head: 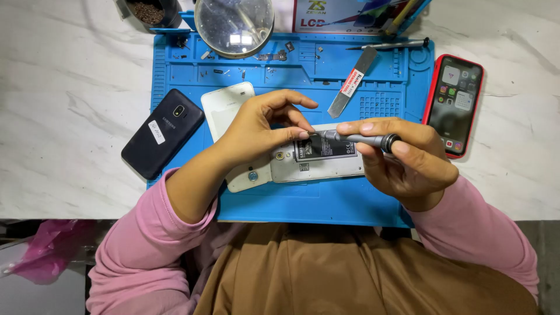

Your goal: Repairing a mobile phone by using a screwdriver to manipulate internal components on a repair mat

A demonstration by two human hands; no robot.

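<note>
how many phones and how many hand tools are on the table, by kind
Phones: 3 (black phone face down, red phone with its screen lit, opened white phone under the hands)
Loose white back cover: 1
Screwdrivers: 2 (one in the right hand, one at the top of the blue mat)
Flat metal pry tool: 1
Magnifying glass: 1
Total: 8

just one view here, a head-worn camera looking almost straight down at a blue work mat (291,204) on a white marble table (70,87). it sits close: the mat fills the middle of the frame, and the wearer's pink sleeves and brown top fill the bottom. the table's far side runs along the top edge, its near edge across the lower third.
</note>
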